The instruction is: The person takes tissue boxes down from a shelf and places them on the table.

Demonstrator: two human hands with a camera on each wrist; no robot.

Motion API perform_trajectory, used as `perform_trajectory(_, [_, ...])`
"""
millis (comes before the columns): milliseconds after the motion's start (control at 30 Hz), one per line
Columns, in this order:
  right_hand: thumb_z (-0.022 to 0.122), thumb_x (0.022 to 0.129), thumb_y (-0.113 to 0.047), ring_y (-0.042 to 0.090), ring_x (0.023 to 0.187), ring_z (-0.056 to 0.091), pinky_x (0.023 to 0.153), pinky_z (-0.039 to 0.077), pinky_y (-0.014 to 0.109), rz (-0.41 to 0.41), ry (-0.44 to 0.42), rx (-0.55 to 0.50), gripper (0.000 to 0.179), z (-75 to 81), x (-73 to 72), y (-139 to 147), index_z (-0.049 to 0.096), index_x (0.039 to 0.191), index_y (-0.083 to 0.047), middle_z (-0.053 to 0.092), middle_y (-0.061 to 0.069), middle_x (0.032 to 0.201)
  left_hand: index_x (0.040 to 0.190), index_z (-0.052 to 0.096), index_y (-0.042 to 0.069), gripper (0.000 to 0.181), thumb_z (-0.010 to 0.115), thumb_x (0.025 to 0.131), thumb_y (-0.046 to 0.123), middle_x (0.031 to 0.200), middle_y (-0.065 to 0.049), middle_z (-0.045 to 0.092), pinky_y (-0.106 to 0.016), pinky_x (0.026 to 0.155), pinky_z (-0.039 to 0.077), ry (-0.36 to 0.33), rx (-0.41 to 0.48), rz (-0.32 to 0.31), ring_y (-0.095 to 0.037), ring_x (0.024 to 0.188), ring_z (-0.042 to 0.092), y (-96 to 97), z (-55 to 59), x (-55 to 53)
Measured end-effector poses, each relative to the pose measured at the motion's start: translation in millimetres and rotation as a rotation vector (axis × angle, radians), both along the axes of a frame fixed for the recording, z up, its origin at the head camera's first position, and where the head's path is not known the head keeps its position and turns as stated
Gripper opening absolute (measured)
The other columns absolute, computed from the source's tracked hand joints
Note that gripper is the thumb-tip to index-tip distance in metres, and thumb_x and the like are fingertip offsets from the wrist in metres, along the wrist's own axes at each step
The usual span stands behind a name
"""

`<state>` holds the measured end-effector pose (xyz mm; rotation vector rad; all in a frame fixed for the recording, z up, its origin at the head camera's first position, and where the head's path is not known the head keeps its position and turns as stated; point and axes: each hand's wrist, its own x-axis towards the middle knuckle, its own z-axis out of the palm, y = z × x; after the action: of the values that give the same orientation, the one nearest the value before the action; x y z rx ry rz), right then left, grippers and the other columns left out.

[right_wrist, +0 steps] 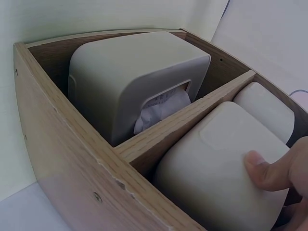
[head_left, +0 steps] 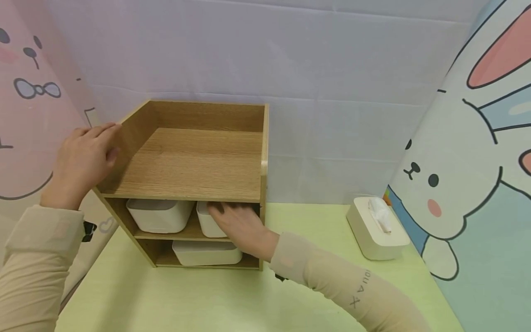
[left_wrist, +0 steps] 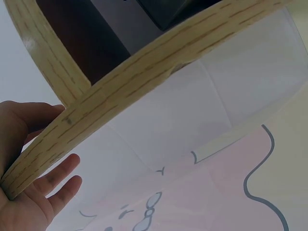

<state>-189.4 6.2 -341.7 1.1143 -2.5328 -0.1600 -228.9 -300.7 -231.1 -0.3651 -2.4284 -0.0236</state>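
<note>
A wooden shelf unit (head_left: 199,161) stands on the table, its top an open tray with raised sides. My left hand (head_left: 83,159) grips the edge of its left side panel, with the thumb and fingers on opposite faces in the left wrist view. My right hand (head_left: 246,228) reaches into the right part of the middle level. There it holds a white box (right_wrist: 211,163), the thumb pressed on the box's front face and the other fingers mostly hidden. Another white box (head_left: 159,219) sits on the same level to the left.
In the lower level lies a white tissue box (right_wrist: 139,72), tissue showing in its slot. A further tissue box (head_left: 377,230) stands on the right of the pale green table (head_left: 199,299). Cloth with cartoon animals hangs at both sides, and a plain white sheet (head_left: 332,115) behind.
</note>
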Motion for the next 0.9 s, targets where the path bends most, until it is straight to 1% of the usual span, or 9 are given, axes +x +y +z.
perform_trajectory(100, [0.052, 0.081, 0.004, 0.006, 0.047, 0.036, 0.032, 0.025, 0.015, 0.012, 0.023, -0.001, 0.038, -0.9, 0.1, 1, 0.041, 0.111, -0.016, 0.052, -0.002, 0.083, 0.123, 0.051, -0.001, 0.044, 0.055, 0.079, 0.002, 0.121, -0.025, 0.055, -0.056, 0.093, 0.036, -0.005, 0.005, 0.004, -0.048, 0.104, 0.046, 0.0, -0.2, 0.2])
perform_trajectory(233, [0.053, 0.079, 0.005, 0.008, 0.048, 0.036, 0.032, 0.024, 0.016, 0.04, 0.046, -0.019, 0.04, -1.5, 1.2, 4, 0.041, 0.111, -0.016, 0.053, -0.002, 0.081, 0.123, 0.051, 0.0, 0.044, 0.055, 0.079, 0.002, 0.121, -0.025, 0.055, -0.056, 0.093, 0.035, -0.006, 0.009, 0.003, -0.049, 0.104, 0.045, -0.1, -0.4, -0.1])
perform_trajectory(300, [0.054, 0.078, 0.006, 0.008, 0.048, 0.036, 0.033, 0.025, 0.017, 0.057, 0.067, -0.026, 0.042, -1.6, 2.0, 5, 0.041, 0.112, -0.016, 0.054, -0.002, 0.084, 0.123, 0.051, 0.0, 0.044, 0.055, 0.079, 0.002, 0.121, -0.025, 0.055, -0.057, 0.093, 0.036, -0.003, 0.011, 0.002, -0.049, 0.104, 0.045, -0.1, -0.6, -0.3])
perform_trajectory(433, [0.053, 0.078, 0.006, 0.01, 0.051, 0.038, 0.035, 0.026, 0.016, 0.081, 0.117, -0.006, 0.046, -1.6, 3.6, 10, 0.039, 0.115, -0.016, 0.056, 0.0, 0.102, 0.124, 0.051, 0.0, 0.045, 0.055, 0.079, 0.002, 0.121, -0.025, 0.055, -0.058, 0.092, 0.036, -0.003, 0.011, 0.006, -0.049, 0.104, 0.045, 0.1, -0.7, -0.4])
perform_trajectory(533, [0.051, 0.077, 0.006, 0.011, 0.054, 0.039, 0.037, 0.027, 0.015, 0.089, 0.127, 0.02, 0.047, -1.2, 5.7, 13, 0.037, 0.116, -0.017, 0.054, 0.002, 0.113, 0.124, 0.051, 0.0, 0.045, 0.056, 0.079, 0.002, 0.121, -0.025, 0.055, -0.058, 0.091, 0.036, 0.0, 0.01, 0.008, -0.049, 0.104, 0.045, 0.7, -0.6, 0.3])
perform_trajectory(600, [0.051, 0.078, 0.006, 0.012, 0.056, 0.041, 0.038, 0.027, 0.015, 0.094, 0.119, 0.033, 0.049, -0.3, 8.1, 15, 0.035, 0.118, -0.018, 0.053, 0.003, 0.113, 0.124, 0.051, 0.0, 0.045, 0.056, 0.079, 0.001, 0.121, -0.025, 0.055, -0.058, 0.092, 0.036, 0.006, 0.007, 0.007, -0.049, 0.103, 0.046, 1.1, -0.4, 0.5])
perform_trajectory(767, [0.054, 0.077, 0.005, 0.015, 0.062, 0.047, 0.042, 0.031, 0.017, 0.113, 0.116, 0.057, 0.057, 1.8, 14.9, 20, 0.033, 0.125, -0.019, 0.051, 0.004, 0.108, 0.122, 0.052, -0.001, 0.044, 0.056, 0.078, 0.001, 0.12, -0.025, 0.056, -0.056, 0.093, 0.036, 0.02, 0.005, 0.004, -0.048, 0.103, 0.047, 3.1, 0.0, 2.4])
perform_trajectory(900, [0.056, 0.077, 0.005, 0.018, 0.07, 0.051, 0.045, 0.035, 0.018, 0.131, 0.124, 0.063, 0.061, 2.0, 18.7, 25, 0.033, 0.127, -0.022, 0.049, 0.005, 0.112, 0.121, 0.053, -0.001, 0.043, 0.056, 0.078, 0.001, 0.119, -0.025, 0.057, -0.055, 0.092, 0.037, 0.029, 0.005, 0.005, -0.048, 0.103, 0.048, 5.0, 0.1, 4.2])
